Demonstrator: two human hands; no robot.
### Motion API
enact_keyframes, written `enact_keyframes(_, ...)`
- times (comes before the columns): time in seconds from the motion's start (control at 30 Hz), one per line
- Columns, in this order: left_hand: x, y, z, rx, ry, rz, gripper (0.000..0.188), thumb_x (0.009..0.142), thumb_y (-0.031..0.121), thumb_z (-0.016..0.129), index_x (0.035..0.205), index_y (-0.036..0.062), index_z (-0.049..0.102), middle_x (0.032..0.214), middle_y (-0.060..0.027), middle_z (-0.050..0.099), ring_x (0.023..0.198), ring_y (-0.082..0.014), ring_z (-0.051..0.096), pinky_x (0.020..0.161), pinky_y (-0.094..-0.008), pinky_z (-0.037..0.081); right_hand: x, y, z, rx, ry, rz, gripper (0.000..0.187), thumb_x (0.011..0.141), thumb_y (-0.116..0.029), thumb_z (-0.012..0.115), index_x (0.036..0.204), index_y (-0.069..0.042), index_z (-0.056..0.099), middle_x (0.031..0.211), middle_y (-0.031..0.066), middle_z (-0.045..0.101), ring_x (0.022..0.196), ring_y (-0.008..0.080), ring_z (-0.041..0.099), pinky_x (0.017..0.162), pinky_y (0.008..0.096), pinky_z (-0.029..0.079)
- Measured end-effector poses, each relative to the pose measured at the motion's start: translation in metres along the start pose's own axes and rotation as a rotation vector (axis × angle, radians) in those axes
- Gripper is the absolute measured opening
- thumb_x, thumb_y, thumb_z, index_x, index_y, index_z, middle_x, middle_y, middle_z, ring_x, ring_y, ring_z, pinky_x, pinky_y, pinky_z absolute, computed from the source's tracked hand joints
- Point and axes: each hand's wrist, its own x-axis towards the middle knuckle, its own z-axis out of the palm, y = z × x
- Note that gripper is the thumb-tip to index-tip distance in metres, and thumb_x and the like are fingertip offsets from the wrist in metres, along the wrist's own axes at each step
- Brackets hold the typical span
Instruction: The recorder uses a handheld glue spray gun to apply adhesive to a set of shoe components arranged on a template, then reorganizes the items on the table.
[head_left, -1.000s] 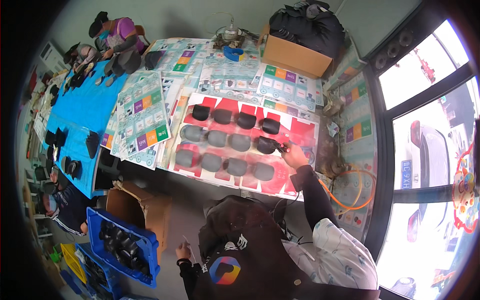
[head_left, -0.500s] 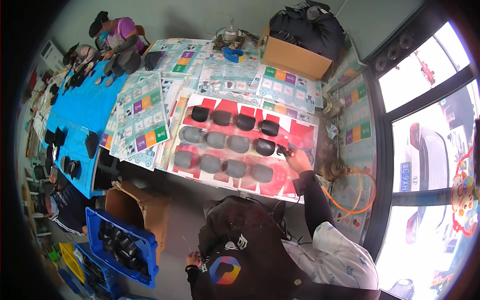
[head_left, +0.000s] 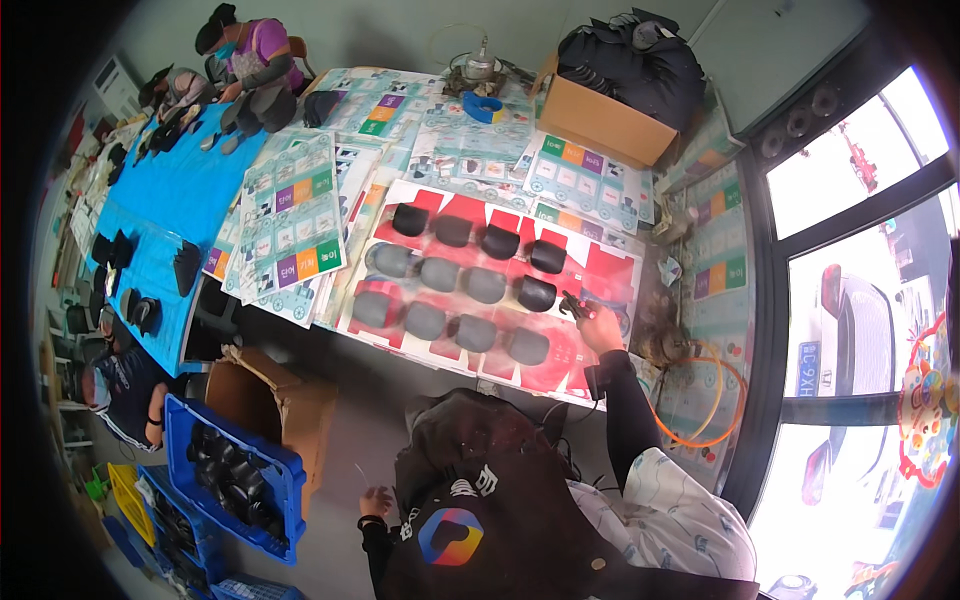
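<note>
My right hand (head_left: 600, 330) is closed around a small dark spray gun (head_left: 573, 304) with a reddish part, over the right side of a red and white board (head_left: 612, 268). Rows of curved, visor-like pieces lie on this board. Closest to the gun's tip is a glossy black piece (head_left: 537, 293), a small gap away. Other pieces look matt grey, such as the grey piece (head_left: 486, 285) to its left; the far row is mostly black. My left hand (head_left: 376, 501) hangs low beside my dark apron (head_left: 500, 480), its fingers loosely apart and holding nothing visible.
An orange hose (head_left: 742, 395) loops at the right by the window. A cardboard box (head_left: 605, 130) of dark pieces stands at the back. Blue tape (head_left: 482, 108) lies near it. At lower left is a blue crate (head_left: 290, 500) of black pieces. Co-workers sit around the blue table (head_left: 185, 215).
The whole view has shifted slightly. My left hand has moved out to the left, showing more fingers. The spray gun has tilted slightly beside the same black piece. A co-worker at left has shifted.
</note>
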Motion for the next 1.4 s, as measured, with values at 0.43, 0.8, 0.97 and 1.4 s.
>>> enact_keyframes(0.43, -0.019, -0.006, 0.009, 0.069, -0.032, -0.074, 0.019, 0.098, 0.020, 0.058, 0.098, 0.0028, 0.066, 0.066, -0.0094, 0.061, 0.048, -0.0196, 0.056, 0.041, -0.0321, 0.043, 0.002, 0.002, 0.005, -0.009, -0.029, 0.020, 0.036, 0.082, -0.018, 0.063, 0.112, -0.001, 0.071, 0.094, 0.0313, 0.068, 0.096, 0.0479, 0.066, 0.084, 0.0532, 0.052)
enact_keyframes(0.8, -0.009, -0.017, 0.006, 0.038, -0.026, 0.055, 0.020, 0.095, 0.021, 0.061, 0.100, 0.0027, 0.066, 0.068, -0.0112, 0.065, 0.048, -0.0214, 0.059, 0.042, -0.0320, 0.046, 0.000, -0.019, 0.016, 0.041, -0.082, -0.071, 0.035, 0.080, -0.016, 0.062, 0.111, -0.003, 0.071, 0.089, 0.0290, 0.068, 0.091, 0.0463, 0.067, 0.080, 0.0501, 0.053)
enact_keyframes(0.97, -0.015, -0.011, 0.007, 0.013, -0.010, -0.039, 0.018, 0.096, 0.021, 0.059, 0.100, 0.0036, 0.065, 0.068, -0.0107, 0.066, 0.049, -0.0208, 0.060, 0.041, -0.0327, 0.046, -0.004, -0.029, 0.021, -0.010, -0.097, -0.112, 0.032, 0.080, -0.015, 0.062, 0.108, -0.005, 0.072, 0.087, 0.0283, 0.068, 0.088, 0.0468, 0.066, 0.079, 0.0510, 0.053)
enact_keyframes(1.4, -0.024, -0.012, 0.011, -0.018, -0.007, -0.033, 0.015, 0.096, 0.017, 0.061, 0.094, 0.0032, 0.066, 0.067, -0.0089, 0.062, 0.053, -0.0179, 0.057, 0.044, -0.0326, 0.044, -0.002, -0.032, 0.028, 0.008, -0.059, -0.158, 0.028, 0.079, -0.014, 0.061, 0.103, -0.006, 0.072, 0.085, 0.0280, 0.068, 0.085, 0.0478, 0.066, 0.078, 0.0538, 0.053)
